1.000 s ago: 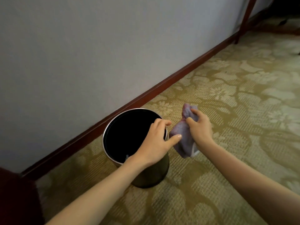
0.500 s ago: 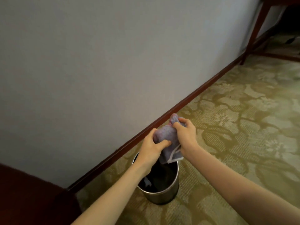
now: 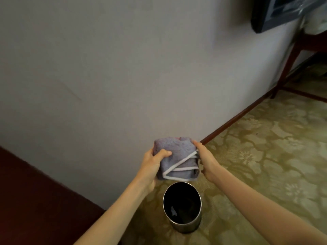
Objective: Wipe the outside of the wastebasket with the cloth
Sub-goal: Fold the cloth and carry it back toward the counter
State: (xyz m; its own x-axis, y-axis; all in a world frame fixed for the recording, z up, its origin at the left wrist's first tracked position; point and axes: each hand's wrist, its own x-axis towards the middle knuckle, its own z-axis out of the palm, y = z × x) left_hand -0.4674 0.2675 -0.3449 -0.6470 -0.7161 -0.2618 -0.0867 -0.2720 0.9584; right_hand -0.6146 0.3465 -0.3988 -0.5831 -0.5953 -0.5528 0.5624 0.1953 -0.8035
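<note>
A folded lilac-grey cloth with white edging is held up in the air in front of the wall. My left hand grips its left side, thumb on top. My right hand holds its right edge with curled fingers. Below the cloth, a round metal wastebasket with a dark inside stands upright on the carpet. Neither hand touches the wastebasket.
A grey wall with a dark red baseboard runs behind. Patterned green-gold carpet spreads to the right. Dark red furniture fills the lower left. A wooden table leg and a dark framed object are at the upper right.
My left hand left the wastebasket rim and took hold of the cloth. Both hands rose with the cloth, which is spread wider; the view lifted away from the wastebasket.
</note>
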